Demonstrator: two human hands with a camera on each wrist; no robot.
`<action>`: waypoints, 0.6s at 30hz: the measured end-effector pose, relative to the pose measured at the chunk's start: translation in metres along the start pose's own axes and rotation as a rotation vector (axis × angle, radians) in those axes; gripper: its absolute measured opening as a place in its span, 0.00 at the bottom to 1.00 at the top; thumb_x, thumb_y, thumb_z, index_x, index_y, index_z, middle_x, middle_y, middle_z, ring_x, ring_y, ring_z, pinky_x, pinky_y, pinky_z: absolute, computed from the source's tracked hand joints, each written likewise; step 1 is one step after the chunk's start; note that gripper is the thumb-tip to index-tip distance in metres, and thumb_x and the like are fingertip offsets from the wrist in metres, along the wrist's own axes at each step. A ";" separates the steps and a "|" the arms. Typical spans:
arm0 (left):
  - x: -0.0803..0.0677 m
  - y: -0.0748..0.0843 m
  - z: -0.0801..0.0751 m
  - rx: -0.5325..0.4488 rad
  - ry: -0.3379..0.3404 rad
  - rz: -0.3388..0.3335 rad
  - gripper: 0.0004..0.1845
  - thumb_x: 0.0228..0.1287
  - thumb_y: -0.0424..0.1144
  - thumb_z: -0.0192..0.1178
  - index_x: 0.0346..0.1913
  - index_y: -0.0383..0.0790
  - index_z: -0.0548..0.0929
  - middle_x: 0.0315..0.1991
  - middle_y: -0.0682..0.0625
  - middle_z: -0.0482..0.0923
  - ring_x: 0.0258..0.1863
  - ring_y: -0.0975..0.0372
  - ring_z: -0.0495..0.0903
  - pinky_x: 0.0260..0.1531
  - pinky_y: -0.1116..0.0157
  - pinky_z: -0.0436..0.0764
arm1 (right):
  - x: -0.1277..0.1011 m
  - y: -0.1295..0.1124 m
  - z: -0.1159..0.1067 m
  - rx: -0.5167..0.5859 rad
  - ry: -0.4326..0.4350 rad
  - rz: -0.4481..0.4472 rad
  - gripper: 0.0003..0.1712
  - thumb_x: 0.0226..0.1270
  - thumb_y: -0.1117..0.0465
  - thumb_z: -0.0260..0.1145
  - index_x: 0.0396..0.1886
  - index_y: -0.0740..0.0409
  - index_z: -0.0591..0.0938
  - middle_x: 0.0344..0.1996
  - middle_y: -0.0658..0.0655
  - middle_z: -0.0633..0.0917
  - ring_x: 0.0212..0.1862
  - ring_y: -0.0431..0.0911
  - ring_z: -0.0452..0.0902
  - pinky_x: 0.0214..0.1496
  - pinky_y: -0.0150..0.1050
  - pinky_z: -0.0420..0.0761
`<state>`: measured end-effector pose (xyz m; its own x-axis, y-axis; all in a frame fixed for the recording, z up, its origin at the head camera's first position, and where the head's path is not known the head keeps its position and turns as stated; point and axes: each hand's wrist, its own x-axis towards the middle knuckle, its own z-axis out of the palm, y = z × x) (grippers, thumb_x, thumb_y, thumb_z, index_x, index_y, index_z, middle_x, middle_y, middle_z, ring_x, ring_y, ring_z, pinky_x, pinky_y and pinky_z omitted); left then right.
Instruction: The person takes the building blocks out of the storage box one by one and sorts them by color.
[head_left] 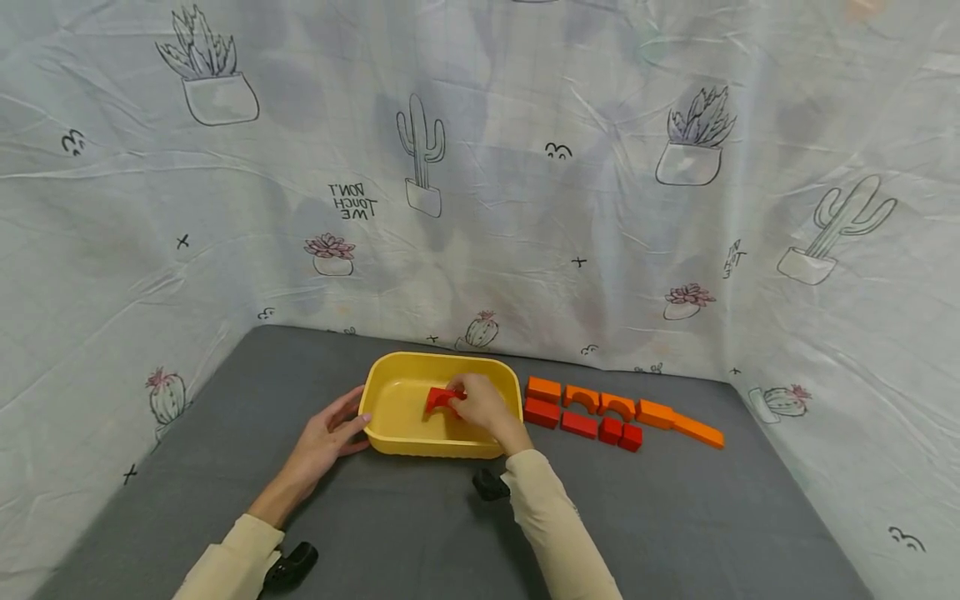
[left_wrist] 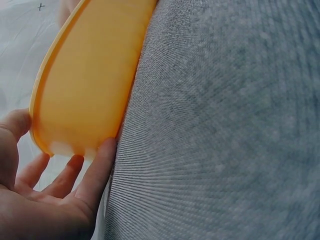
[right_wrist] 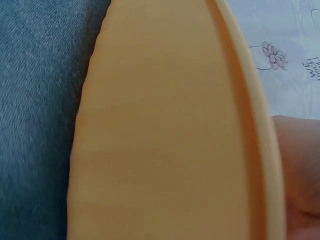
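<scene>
From the head view we see, at our nine o'clock, the left hand [head_left: 324, 437] lying on the grey table [head_left: 675, 517] with its fingers straight and spread, their tips touching the left end of the yellow tub [head_left: 384, 440]. The left wrist view adds what the head view cannot: the thumb [left_wrist: 14, 125] sits against the tub's rim while the fingers [left_wrist: 97, 170] press flat against the outer wall near the base, the palm wide and curled round nothing.

Moving toward twelve o'clock, the tub stands in the middle of the table. Inside it, our right hand [head_left: 483, 404] reaches over the near wall and pinches a red arch block [head_left: 441, 399], which is low in the tub, left of the hand; we cannot tell whether the block touches the floor of the tub. The right wrist view shows none of this: only the tub's outer wall [right_wrist: 165, 140] filling the picture, a strip of table to its left and a blurred edge of the hand at lower right. The block is hidden there.

At our two o'clock, just beside the tub's right end, a double row of blocks [head_left: 615, 415] lies on the table: orange ones [head_left: 543, 389] along the far row, red ones [head_left: 579, 424] along the near row. A cactus-print sheet [head_left: 480, 167] hangs behind it all.
</scene>
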<state>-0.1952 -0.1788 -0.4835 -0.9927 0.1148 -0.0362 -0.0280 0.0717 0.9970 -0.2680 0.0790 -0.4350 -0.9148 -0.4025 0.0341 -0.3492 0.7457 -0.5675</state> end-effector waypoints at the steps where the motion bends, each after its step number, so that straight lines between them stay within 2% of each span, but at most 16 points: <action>1: 0.000 0.000 0.000 0.000 -0.003 -0.001 0.33 0.73 0.40 0.57 0.77 0.47 0.58 0.73 0.38 0.58 0.66 0.44 0.68 0.49 0.58 0.84 | -0.001 0.001 -0.002 0.018 0.010 0.006 0.09 0.65 0.68 0.67 0.44 0.62 0.85 0.41 0.57 0.85 0.39 0.47 0.78 0.45 0.39 0.83; 6: -0.001 -0.001 0.000 -0.003 -0.003 0.001 0.35 0.72 0.44 0.59 0.76 0.47 0.58 0.73 0.38 0.58 0.66 0.45 0.68 0.49 0.58 0.84 | -0.009 0.002 -0.012 0.033 0.123 0.008 0.10 0.63 0.69 0.69 0.45 0.61 0.86 0.40 0.57 0.86 0.36 0.46 0.78 0.38 0.36 0.82; 10: -0.001 -0.001 0.000 0.002 0.003 0.000 0.37 0.70 0.47 0.60 0.76 0.47 0.58 0.72 0.38 0.59 0.65 0.45 0.69 0.49 0.58 0.84 | -0.020 0.004 -0.017 -0.025 0.274 -0.027 0.13 0.61 0.68 0.70 0.46 0.60 0.87 0.42 0.56 0.87 0.42 0.48 0.80 0.46 0.42 0.83; 12: -0.001 -0.001 0.000 0.007 0.003 -0.001 0.37 0.70 0.48 0.60 0.76 0.47 0.58 0.72 0.38 0.59 0.65 0.45 0.69 0.49 0.59 0.84 | -0.025 0.007 -0.019 -0.035 0.345 -0.058 0.14 0.60 0.69 0.70 0.46 0.60 0.87 0.42 0.56 0.87 0.42 0.48 0.81 0.46 0.42 0.83; 15: 0.000 -0.001 0.000 0.013 0.005 -0.003 0.36 0.70 0.47 0.60 0.76 0.46 0.58 0.72 0.38 0.59 0.66 0.45 0.68 0.49 0.59 0.84 | -0.031 0.010 -0.020 -0.006 0.423 -0.094 0.15 0.58 0.71 0.71 0.46 0.61 0.87 0.41 0.57 0.87 0.37 0.47 0.80 0.38 0.38 0.83; 18: -0.001 0.000 0.001 0.019 0.007 0.000 0.35 0.71 0.45 0.59 0.76 0.46 0.58 0.72 0.37 0.58 0.66 0.45 0.68 0.49 0.59 0.84 | -0.035 0.012 -0.023 0.022 0.471 -0.101 0.15 0.56 0.73 0.71 0.45 0.61 0.87 0.39 0.57 0.86 0.33 0.46 0.77 0.31 0.33 0.78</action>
<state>-0.1944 -0.1779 -0.4835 -0.9935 0.1077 -0.0358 -0.0261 0.0903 0.9956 -0.2447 0.1144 -0.4246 -0.8708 -0.1845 0.4557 -0.4414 0.7016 -0.5594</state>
